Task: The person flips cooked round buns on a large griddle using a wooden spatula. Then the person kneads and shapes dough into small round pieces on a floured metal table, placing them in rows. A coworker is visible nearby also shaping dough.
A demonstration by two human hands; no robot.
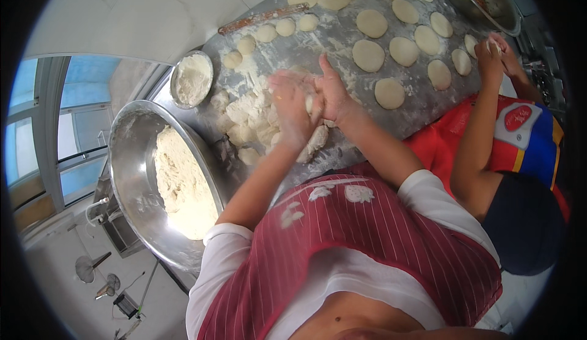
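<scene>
My left hand, blurred, is pressed against my right hand over the steel worktable. A pale piece of dough shows between the palms, mostly covered by the fingers. The right thumb points up, away from the table. Under and left of my hands lies a heap of floured dough lumps, and a longer dough piece rests just below my wrists. Beyond them, several round dough balls sit in a curved row beside a wooden rolling pin.
A large steel basin with a dough mass stands at left, near a bowl of flour. Flat dough rounds cover the far right. A co-worker's hands work there, near a steel bowl of filling.
</scene>
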